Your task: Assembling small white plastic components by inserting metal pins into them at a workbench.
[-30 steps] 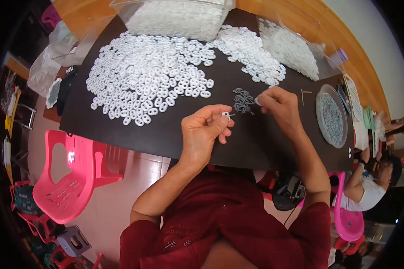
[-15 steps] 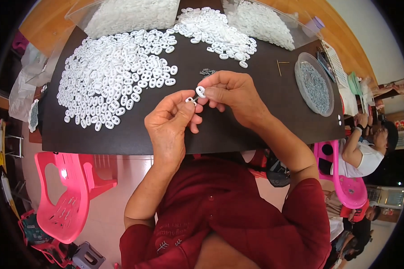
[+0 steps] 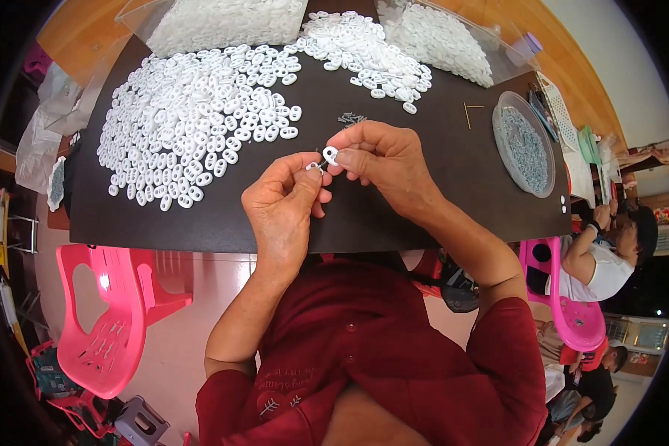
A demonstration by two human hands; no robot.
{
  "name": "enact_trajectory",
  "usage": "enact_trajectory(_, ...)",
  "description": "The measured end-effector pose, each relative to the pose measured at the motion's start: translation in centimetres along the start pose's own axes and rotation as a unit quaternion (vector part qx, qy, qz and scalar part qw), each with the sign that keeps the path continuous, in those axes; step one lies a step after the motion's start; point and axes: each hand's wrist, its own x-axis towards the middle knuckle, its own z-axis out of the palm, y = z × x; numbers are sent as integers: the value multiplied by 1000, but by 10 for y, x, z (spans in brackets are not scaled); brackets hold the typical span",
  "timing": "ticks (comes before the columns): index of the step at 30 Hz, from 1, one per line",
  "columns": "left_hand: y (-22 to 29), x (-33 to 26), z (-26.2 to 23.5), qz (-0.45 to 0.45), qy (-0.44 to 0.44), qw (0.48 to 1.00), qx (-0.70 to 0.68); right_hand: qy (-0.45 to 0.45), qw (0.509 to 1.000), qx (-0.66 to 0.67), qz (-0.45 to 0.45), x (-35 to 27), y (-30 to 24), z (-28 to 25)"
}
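Note:
Over the dark table, my left hand [image 3: 286, 195] pinches a small white plastic piece [image 3: 314, 168] between thumb and fingers. My right hand [image 3: 386, 157] grips a white oval plastic piece [image 3: 330, 154] with holes, tilted so that its face shows. The two pieces are nearly touching, and a thin metal screw [image 3: 322, 163] shows partly between them; my fingertips hide how it sits. Just beyond my right fingers lies a little heap of grey screws [image 3: 351, 117]. A large pile of white oval two-hole pieces [image 3: 193, 111] spreads to the left of my hands.
Another pile of white pieces [image 3: 368, 52] lies at the back, between two clear bins of white parts [image 3: 227, 22] [image 3: 438, 44]. A round tub [image 3: 507, 102] of screws stands at right. Pink chairs [image 3: 104, 320] flank the table; another person [image 3: 598, 256] sits at right.
The oval piece in my right hand has come slightly closer to the piece in my left hand and turned a little. Both grips stay the same; the whole view has shifted slightly.

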Motion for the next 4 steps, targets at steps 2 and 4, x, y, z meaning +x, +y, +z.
enact_trajectory(2, 0, 0, -1, -4, 1, 1000, 7, -3, 1000, 0, -11, 0, 0, 2)
enact_trajectory(4, 0, -1, -1, 3, 1, 1000, 18, -5, 1000, 0, -22, 1, -1, 3)
